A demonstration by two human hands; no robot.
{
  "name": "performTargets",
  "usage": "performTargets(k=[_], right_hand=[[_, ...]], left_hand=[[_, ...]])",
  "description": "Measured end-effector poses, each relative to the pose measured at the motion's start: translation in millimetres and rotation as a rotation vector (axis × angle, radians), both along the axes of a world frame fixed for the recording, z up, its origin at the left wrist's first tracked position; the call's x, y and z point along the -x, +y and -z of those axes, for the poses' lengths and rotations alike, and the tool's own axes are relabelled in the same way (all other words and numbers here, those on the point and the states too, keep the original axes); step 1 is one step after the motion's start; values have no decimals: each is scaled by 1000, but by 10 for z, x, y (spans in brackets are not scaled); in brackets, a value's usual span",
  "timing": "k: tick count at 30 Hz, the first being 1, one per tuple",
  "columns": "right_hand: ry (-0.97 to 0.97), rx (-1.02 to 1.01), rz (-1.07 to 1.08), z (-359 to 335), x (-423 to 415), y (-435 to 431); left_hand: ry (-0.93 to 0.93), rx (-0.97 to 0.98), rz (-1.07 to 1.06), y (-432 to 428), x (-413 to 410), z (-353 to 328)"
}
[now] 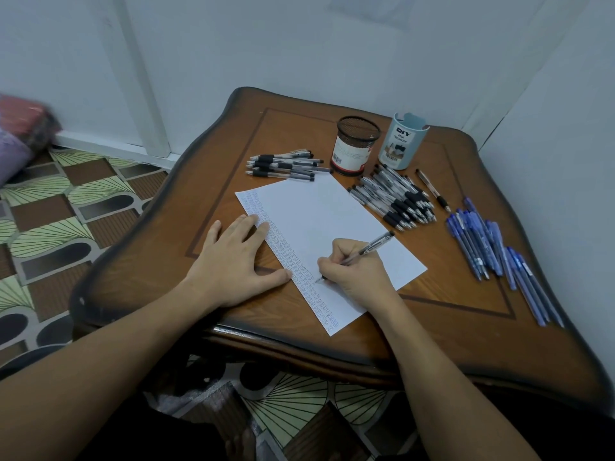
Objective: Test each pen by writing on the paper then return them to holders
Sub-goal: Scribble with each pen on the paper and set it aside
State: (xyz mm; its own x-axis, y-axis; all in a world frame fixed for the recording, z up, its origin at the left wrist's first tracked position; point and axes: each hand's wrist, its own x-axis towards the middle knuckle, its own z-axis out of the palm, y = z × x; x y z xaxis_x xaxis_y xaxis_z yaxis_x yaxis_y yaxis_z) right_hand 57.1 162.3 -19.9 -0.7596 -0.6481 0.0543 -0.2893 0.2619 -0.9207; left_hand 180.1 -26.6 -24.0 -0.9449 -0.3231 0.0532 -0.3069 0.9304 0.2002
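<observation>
A white sheet of paper (pixel 319 221) lies on the wooden table (pixel 432 314), with rows of small marks along its left edge. My right hand (pixel 352 271) grips a clear black pen (pixel 369 247), its tip touching the paper beside the marks. My left hand (pixel 233 261) rests flat, fingers spread, pinning the paper's left edge. Behind the paper stand a black mesh holder (pixel 354 146) and a light blue holder (pixel 402 141); nothing shows inside either. Black pens lie in a small group (pixel 283 164) at the back left and a bigger pile (pixel 396 197) on the right.
Several blue pens (pixel 492 247) lie in a row near the table's right edge. One brownish pen (pixel 432 189) lies apart beside the pile. Pale walls close in behind and to the right. A patterned floor (pixel 66 201) lies left, with a cushion (pixel 20 138).
</observation>
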Motion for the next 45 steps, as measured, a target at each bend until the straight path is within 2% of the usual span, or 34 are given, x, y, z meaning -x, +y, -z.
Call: performTargets(k=[7,13,17,20,26,32,36,41,45], right_hand=[[-83,50,33,-2,16,8],[-16,6,28,-26,-1,0],[-91,50,18,-40,4,18],[-29,10,34,-48,10,11],[-331,250,139,-84,128,22],[-423,184,156,-232,116,-6],[-341,62,72,-285,133,-60],[-416,100,70,-388,167,-125],[-293,17,40,-434,341,-193]], left_hand=[[-5,10,6,-19,12,30],[-14,11,3,-22,7,25],[-12,5,8,-17,9,18],[-7,1,9,-21,10,18],[-4,-2,2,-9,2,20],[-28,-3,8,-11,1,-3],[-42,-8,10,-16,3,-6],[-68,-1,11,-12,1,-7],[-72,10,4,-27,5,5]])
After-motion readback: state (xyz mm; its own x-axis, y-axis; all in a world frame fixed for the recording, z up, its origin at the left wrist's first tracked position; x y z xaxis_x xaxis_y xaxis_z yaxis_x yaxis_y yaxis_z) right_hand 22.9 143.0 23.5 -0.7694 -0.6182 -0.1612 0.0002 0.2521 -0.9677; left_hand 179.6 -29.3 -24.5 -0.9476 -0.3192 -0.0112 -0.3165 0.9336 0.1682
